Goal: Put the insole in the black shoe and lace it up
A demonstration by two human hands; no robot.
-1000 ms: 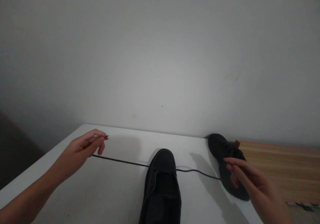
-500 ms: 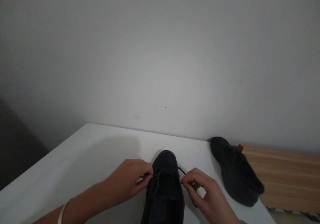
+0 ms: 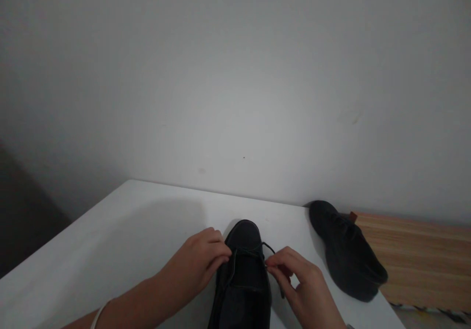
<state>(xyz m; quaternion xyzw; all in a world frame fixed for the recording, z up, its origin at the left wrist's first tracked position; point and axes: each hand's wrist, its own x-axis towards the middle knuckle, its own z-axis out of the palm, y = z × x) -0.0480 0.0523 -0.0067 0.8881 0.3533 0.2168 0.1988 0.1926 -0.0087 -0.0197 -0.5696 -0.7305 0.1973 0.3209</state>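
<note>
The black low-top shoe (image 3: pixel 245 290) stands toe-away on the white table (image 3: pixel 128 240), its black shoelace (image 3: pixel 253 253) crossing the front of the upper between both hands. The left hand (image 3: pixel 200 263) has its fingers bunched narrow against the shoe's left lacing edge, fingertips (image 3: pixel 225 256) touching the lace's left end, though whether they pinch it is hidden. The right hand (image 3: pixel 300 282) pinches the lace's right run between thumb and forefinger just beside the right lacing edge. A second black shoe (image 3: pixel 346 253) lies well apart at the table's right edge.
</note>
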